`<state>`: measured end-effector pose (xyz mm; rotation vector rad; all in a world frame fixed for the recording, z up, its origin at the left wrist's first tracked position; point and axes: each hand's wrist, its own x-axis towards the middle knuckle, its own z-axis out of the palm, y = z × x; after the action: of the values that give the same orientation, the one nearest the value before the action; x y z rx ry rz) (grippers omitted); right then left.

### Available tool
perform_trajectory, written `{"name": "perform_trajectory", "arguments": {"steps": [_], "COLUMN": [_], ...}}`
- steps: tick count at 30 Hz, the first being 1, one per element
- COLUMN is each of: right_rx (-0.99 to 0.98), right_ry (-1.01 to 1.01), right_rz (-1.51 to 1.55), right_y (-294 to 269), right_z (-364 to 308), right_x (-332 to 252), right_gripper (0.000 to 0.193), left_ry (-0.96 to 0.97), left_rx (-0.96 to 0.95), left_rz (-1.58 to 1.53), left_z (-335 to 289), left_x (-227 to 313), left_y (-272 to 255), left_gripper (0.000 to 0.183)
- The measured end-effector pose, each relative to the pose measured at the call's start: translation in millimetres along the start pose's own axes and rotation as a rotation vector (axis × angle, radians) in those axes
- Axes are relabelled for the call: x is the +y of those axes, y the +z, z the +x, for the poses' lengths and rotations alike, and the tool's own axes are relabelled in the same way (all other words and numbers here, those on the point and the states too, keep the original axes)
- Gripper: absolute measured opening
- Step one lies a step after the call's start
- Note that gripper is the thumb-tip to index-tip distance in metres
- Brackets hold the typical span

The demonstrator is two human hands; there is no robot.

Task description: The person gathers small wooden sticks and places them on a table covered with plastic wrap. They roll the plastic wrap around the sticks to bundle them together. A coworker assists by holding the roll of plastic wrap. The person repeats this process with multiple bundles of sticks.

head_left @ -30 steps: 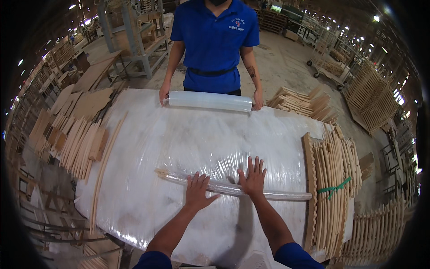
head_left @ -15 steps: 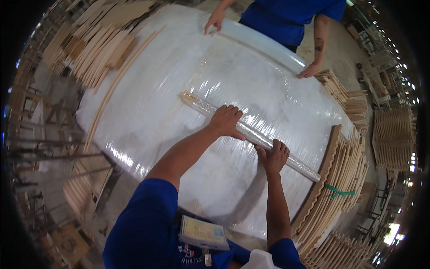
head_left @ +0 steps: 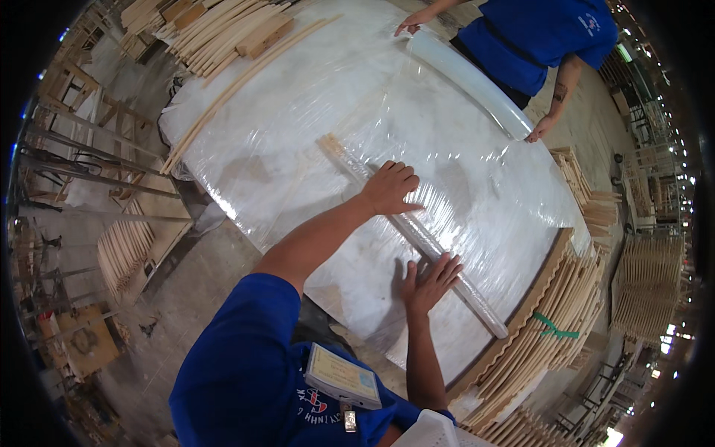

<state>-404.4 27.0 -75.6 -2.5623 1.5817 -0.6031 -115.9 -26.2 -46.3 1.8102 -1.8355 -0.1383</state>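
A long, thin bundle wrapped in clear plastic film (head_left: 421,237) lies slantwise across the film-covered table; pale wood-coloured ends show at its far left tip. Over its middle, my left hand (head_left: 392,188) is curled with the thumb stretched along it. Lower down, my right hand (head_left: 430,287) is spread, its fingertips touching the near side of the bundle. Clear film runs across the white table surface (head_left: 298,97) toward a large roll of stretch film (head_left: 469,86), which a co-worker holds at both ends on the far side.
Stacked wooden strips (head_left: 223,33) and long thin slats (head_left: 246,86) lie at the far left. On the right edge sit a wavy-edged board (head_left: 514,316) and slats tied with a green band (head_left: 555,328). Metal racks (head_left: 97,141) stand left of the table.
My right hand has loosened from the bundle and spread its fingers. The bundle has turned a little, its near end swinging toward me. The co-worker's film roll stands more tilted, and my view has shifted.
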Motion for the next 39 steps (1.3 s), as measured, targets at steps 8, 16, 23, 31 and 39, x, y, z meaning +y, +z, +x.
{"name": "perform_trajectory", "arguments": {"steps": [8,16,23,31,39], "right_rx": [-0.074,0.254,0.155,-0.141,-0.038], "right_ry": [0.141,0.044,-0.135,-0.175,-0.114], "right_rz": [-0.112,0.054,-0.014,0.085,0.09], "right_y": [17.2,25.5,16.4,-5.1,20.0], "right_z": [197.5,267.5,148.3,60.0,44.6], "right_x": [50.6,85.9,51.3,14.9,1.3], "right_gripper": [0.081,0.047,0.077,0.077,0.101], "left_ry": [-0.031,0.114,0.045,-0.141,-0.18], "left_rx": [0.034,-0.148,-0.069,-0.23,0.25], "left_rz": [-0.038,0.129,0.146,0.15,0.137], "left_z": [17.5,113.4,77.4,-71.5,-22.8], "left_x": [-9.2,-29.4,-27.3,-4.7,-36.2], "left_y": [39.0,36.0,33.7,-13.1,-17.8], "left_gripper": [0.088,0.093,0.081,0.08,0.053]}}
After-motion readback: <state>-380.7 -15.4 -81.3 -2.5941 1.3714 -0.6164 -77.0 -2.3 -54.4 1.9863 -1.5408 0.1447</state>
